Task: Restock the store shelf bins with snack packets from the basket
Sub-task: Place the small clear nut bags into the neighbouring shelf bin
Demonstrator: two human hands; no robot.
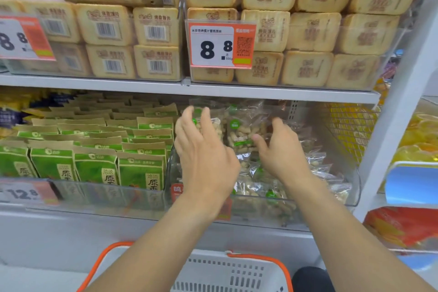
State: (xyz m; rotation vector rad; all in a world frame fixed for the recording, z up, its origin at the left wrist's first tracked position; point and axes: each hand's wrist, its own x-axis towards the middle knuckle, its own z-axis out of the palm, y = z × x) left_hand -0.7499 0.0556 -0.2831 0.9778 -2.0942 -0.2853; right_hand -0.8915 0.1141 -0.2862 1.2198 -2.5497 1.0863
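Observation:
Both my hands reach into a clear plastic shelf bin (350, 199) on the lower shelf, filled with transparent peanut packets (241, 133) bearing green labels. My left hand (203, 152) is at the bin's left side with fingers spread, its fingertips against an upright packet. My right hand (282, 149) is to the right, fingers curled loosely beside the same upright packets; whether it grips one I cannot tell. The white basket (227, 272) with orange handles sits below my forearms; its contents are hidden.
Green and tan snack bags (94, 163) fill the bin to the left. The upper shelf holds stacked toast-slice packs (308, 31) behind a price tag (221, 46) reading 8.8. A white upright post (403, 102) borders the right, with yellow packets beyond.

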